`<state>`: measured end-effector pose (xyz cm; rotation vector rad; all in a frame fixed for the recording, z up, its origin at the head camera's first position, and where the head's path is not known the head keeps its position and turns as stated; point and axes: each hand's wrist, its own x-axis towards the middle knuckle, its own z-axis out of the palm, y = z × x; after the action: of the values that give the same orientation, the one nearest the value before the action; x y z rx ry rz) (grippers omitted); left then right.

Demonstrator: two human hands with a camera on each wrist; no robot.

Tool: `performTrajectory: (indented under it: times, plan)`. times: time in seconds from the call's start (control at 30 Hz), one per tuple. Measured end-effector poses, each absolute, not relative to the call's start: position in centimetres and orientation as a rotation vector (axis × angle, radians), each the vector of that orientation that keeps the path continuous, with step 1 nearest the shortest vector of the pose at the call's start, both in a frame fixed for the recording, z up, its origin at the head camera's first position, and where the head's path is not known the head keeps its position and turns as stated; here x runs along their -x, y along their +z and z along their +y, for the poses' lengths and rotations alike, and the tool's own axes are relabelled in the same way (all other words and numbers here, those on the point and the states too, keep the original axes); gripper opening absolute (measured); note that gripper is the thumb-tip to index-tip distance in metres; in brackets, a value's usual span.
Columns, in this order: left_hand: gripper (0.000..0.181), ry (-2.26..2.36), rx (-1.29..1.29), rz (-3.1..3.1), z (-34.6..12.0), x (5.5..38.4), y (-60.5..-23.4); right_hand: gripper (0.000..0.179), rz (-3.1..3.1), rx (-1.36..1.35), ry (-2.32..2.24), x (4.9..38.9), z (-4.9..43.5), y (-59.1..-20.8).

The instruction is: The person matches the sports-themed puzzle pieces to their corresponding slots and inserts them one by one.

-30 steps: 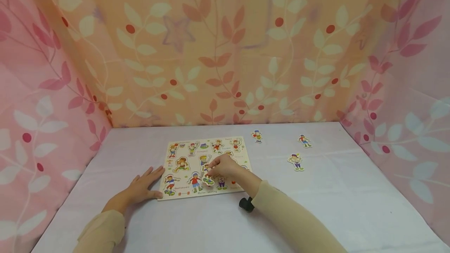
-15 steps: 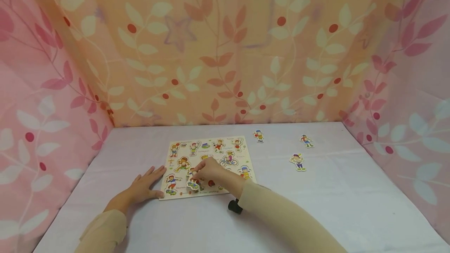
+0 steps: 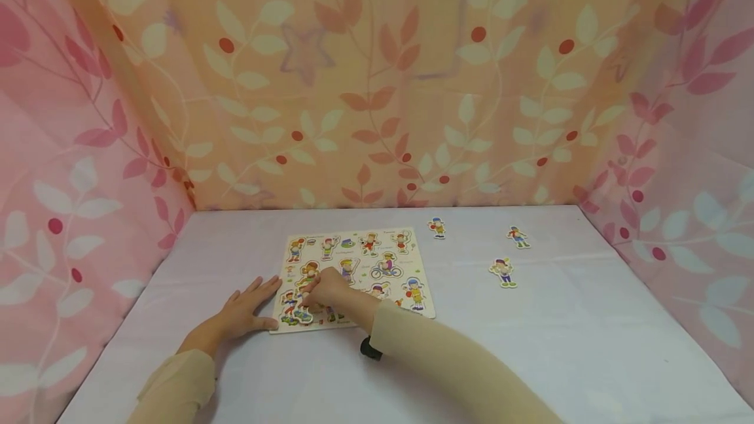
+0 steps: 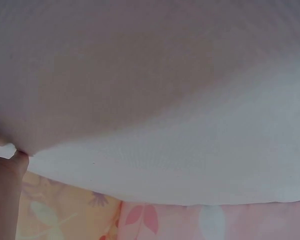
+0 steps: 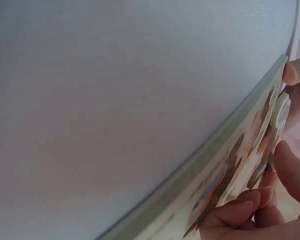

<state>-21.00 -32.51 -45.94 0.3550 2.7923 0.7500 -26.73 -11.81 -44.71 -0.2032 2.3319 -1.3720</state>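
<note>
A pale wooden puzzle board with printed sports figures lies on the white table. My right hand pinches a figure-shaped puzzle piece by its upper part, over the board's lower left corner. In the right wrist view this piece stands tilted between thumb and fingers, above the board's surface. Left of the board, my left hand rests on the table with fingers spread, its fingertips and thumb at the board's left edge. Only part of the left hand shows in the left wrist view.
Several loose pieces lie right of the board: one figure with a ball, one in blue and red, and one with a bat. A black device sits under the right wrist. Patterned curtains stand behind and at both sides.
My right hand has moved left across the board with the puzzle piece, from the middle to the lower left corner. The left hand has stayed at the board's edge.
</note>
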Motion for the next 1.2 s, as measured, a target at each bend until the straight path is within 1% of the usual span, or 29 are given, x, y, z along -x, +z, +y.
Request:
performTrajectory:
  times: [0.13,0.33,0.53,0.7,0.73,0.9,1.2]
  plan:
    - [0.095,0.739,-0.364,2.802,-32.3,21.1,-45.8,0.020,2.405,0.202,-1.276,26.7,-12.7,-44.8]
    - [0.096,0.737,-0.348,2.794,-32.0,21.2,-45.7,0.017,2.498,0.234,-1.149,26.4,-13.4,-44.3]
    - [0.095,0.734,-0.375,2.805,-32.0,21.2,-45.6,0.018,2.581,0.364,-1.002,25.9,-14.0,-43.9]
    - [0.094,0.739,-0.382,2.812,-32.1,21.3,-45.5,0.012,2.534,0.391,-1.030,26.1,-13.9,-43.8]
    - [0.094,0.744,-0.382,2.808,-32.1,21.3,-45.6,0.011,2.505,0.390,-1.062,26.3,-13.7,-43.9]
    - [0.097,0.734,-0.353,2.788,-32.2,21.4,-45.9,0.022,2.342,0.354,-1.279,27.3,-11.5,-44.5]
    - [0.097,0.740,-0.332,2.790,-32.4,21.1,-46.0,0.017,2.228,0.321,-1.465,28.2,-6.7,-42.9]
